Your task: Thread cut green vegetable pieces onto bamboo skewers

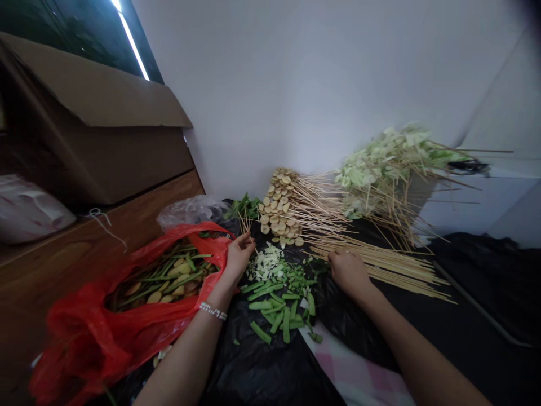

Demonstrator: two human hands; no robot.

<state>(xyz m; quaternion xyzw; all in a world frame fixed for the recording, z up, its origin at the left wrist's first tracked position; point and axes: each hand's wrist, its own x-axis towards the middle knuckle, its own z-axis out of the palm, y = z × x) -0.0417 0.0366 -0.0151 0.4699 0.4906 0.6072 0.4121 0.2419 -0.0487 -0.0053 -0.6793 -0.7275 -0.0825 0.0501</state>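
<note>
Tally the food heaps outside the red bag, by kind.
Green strips: 1
Chopped white pieces: 1
Round slices on skewers: 1
Pale leaves on skewers: 1
Dark green leaves: 1
Total: 5

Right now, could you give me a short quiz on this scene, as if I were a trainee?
1. What does the left hand hold: skewers or a knife?
2. True or false: the bracelet is on the right wrist.
3. What colour is the open bag beside the left hand?

Key: 1. skewers; 2. false; 3. red.
</note>
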